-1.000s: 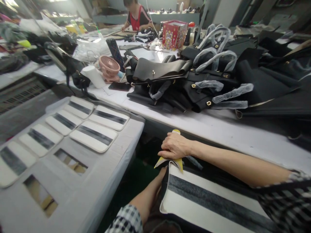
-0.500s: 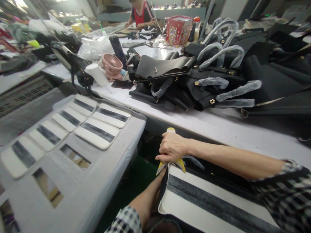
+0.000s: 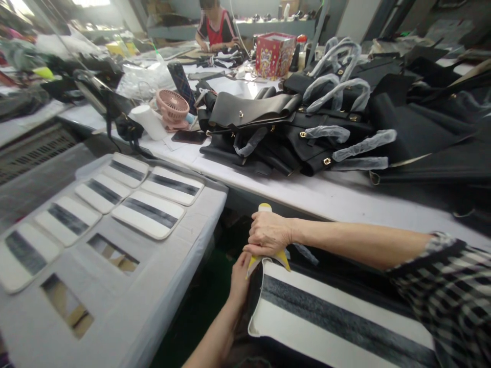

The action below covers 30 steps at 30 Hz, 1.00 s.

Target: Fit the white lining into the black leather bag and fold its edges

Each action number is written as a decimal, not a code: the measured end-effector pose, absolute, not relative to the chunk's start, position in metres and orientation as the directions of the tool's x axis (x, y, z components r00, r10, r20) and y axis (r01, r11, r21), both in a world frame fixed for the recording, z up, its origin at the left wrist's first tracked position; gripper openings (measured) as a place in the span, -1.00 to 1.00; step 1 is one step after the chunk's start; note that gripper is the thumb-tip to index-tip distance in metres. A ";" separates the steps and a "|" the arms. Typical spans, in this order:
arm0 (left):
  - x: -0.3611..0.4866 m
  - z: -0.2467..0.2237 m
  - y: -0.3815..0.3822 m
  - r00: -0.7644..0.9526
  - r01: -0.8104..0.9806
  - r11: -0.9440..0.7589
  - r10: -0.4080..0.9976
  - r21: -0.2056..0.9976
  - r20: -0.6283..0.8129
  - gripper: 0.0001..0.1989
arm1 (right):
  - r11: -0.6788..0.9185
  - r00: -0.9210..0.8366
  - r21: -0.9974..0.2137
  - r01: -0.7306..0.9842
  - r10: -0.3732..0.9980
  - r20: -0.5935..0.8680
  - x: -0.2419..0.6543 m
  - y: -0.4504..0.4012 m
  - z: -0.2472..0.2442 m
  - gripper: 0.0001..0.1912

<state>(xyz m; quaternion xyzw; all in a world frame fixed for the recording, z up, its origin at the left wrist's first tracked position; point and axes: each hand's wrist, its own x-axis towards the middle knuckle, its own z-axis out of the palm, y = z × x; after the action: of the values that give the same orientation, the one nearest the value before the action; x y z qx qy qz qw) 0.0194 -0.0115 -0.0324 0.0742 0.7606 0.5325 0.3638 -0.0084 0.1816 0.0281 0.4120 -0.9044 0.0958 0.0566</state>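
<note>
My right hand (image 3: 268,232) is wrapped round the handle of a white, yellow-edged tool (image 3: 265,207) with a flared lower end, held upright. That end straddles the near corner of a white panel with a dark centre stripe (image 3: 326,312), which lies along a black bag-like piece (image 3: 255,294). My left hand (image 3: 240,271) is closed at the tool's left wing, just under my right hand. Some of its fingers are hidden, so the exact grip is unclear.
Several striped white panels (image 3: 149,212) lie on a covered table (image 3: 169,276) with cut-out openings to the left. Black bags with wrapped handles (image 3: 249,110) pile on the white bench (image 3: 264,189). A pink fan (image 3: 172,105) and a phone (image 3: 189,137) are there. Another person (image 3: 215,30) sits beyond.
My left hand has come up from beside the black piece to the tool's left wing. My right hand keeps its grip. The view has shifted slightly to the right.
</note>
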 end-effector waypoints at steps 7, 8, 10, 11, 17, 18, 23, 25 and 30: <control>0.035 0.028 -0.041 -0.684 -0.142 0.348 0.643 0.927 -0.346 -0.46 | 0.639 -0.658 -0.158 -0.753 -0.726 0.200 -0.009 0.183 0.025 -0.44; 0.036 0.033 -0.040 -0.680 -0.095 0.393 0.646 0.915 -0.348 -0.50 | 0.637 -0.655 -0.154 -0.756 -0.726 0.209 -0.009 0.183 0.025 -0.44; 0.036 0.039 -0.038 -0.690 -0.025 0.440 0.642 0.898 -0.334 -0.56 | 0.630 -0.646 -0.147 -0.763 -0.730 0.225 -0.009 0.183 0.025 -0.45; 0.036 0.040 -0.037 -0.694 0.000 0.451 0.643 0.893 -0.325 -0.58 | 0.623 -0.639 -0.144 -0.769 -0.734 0.232 -0.009 0.183 0.025 -0.45; 0.040 0.045 -0.033 -0.715 0.100 0.466 0.648 0.879 -0.263 -0.63 | 0.593 -0.603 -0.127 -0.795 -0.753 0.261 -0.009 0.183 0.023 -0.46; 0.041 0.046 -0.032 -0.715 0.109 0.466 0.650 0.878 -0.256 -0.64 | 0.589 -0.600 -0.130 -0.798 -0.755 0.265 -0.010 0.182 0.023 -0.46; 0.043 0.046 -0.031 -0.721 0.191 0.511 0.653 0.838 -0.233 -0.68 | 0.587 -0.600 -0.133 -0.798 -0.760 0.249 -0.009 0.182 0.023 -0.46; 0.043 0.045 -0.031 -0.711 0.226 0.527 0.665 0.820 -0.231 -0.66 | 0.588 -0.601 -0.129 -0.798 -0.764 0.234 -0.008 0.183 0.024 -0.46; 0.043 0.042 -0.031 -0.688 0.292 0.556 0.687 0.779 -0.233 -0.57 | 0.616 -0.627 -0.121 -0.778 -0.750 0.213 -0.003 0.186 0.022 -0.45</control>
<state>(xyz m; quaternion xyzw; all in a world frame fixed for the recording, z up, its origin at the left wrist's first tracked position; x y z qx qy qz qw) 0.0433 -0.0310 0.0416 0.2911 0.8406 0.3707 0.2668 -0.0027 0.1857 0.0219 0.4262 -0.8962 0.1010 0.0706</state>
